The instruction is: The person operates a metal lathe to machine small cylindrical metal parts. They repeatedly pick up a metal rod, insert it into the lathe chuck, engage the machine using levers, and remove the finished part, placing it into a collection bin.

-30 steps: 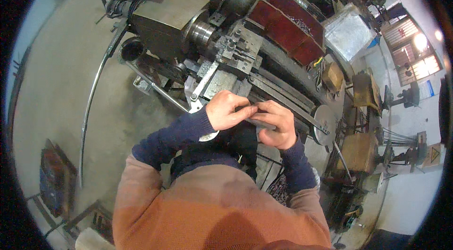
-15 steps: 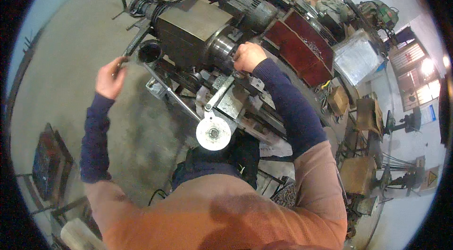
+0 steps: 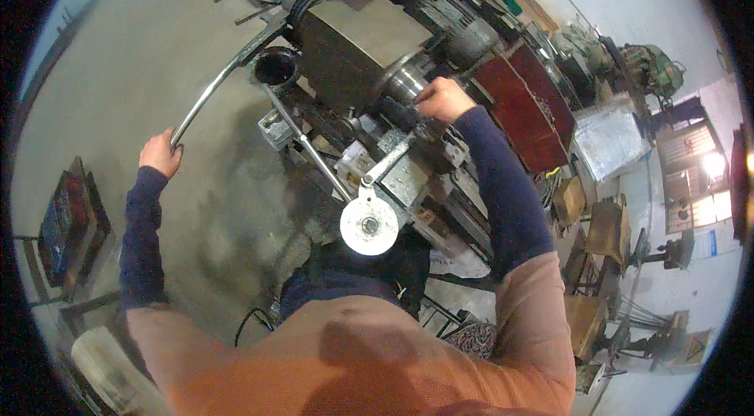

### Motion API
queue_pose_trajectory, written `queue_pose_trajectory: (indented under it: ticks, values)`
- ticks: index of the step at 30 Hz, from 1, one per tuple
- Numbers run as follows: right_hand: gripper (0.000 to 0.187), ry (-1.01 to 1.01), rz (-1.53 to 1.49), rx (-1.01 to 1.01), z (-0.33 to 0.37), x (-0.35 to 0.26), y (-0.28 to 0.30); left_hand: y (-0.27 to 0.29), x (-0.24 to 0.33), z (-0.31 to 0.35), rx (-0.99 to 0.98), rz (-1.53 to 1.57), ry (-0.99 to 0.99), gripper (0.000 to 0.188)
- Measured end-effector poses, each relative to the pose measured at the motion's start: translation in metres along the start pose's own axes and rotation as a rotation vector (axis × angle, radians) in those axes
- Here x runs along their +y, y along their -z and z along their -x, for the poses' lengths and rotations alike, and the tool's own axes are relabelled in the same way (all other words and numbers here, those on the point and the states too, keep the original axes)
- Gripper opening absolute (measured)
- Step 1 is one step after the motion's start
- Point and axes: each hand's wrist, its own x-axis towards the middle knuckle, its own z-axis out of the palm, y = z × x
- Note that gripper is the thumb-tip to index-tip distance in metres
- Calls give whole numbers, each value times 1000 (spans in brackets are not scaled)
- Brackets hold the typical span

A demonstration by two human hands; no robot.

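Observation:
A lathe-like machine with a boxy metal headstock [image 3: 361, 27] stands in front of me. My left hand [image 3: 160, 155] is wrapped round the near end of a long, curved metal lever [image 3: 206, 96], which runs back to the far left of the headstock. At the shiny round chuck [image 3: 406, 83], my right hand [image 3: 446, 100] is closed, fingers bunched at its face. Whatever those fingers hold is hidden. Below that hand lies the metal slide [image 3: 402, 178]. Closer to me is a pale round disc [image 3: 369, 225] on a short arm.
A slanted metal rod [image 3: 310, 151] runs toward the disc from a dark round cup [image 3: 275, 68]. Behind the headstock sit a motor [image 3: 455, 23] and a reddish-brown tray [image 3: 525, 106]. Cardboard boxes [image 3: 609, 231] stand at right. A dark stacked frame [image 3: 72, 224] is at left.
My left hand has moved left and closer to me, now wrapped round the lever's end; more of the lever shows. My right hand stays at the chuck. The whole view has shifted slightly.

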Motion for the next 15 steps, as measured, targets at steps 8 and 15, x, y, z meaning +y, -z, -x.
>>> queue_pose_trajectory:
  ticks: [8, 15]
  values:
    - [28, 113, -23, -24, 10, -12, 11, -2, -101, -114, -51, -423, 39, 16]
    - [27, 77, 13, 25, 14, -23, 13, -42, -141, -147, 14, -303, 247, 22]
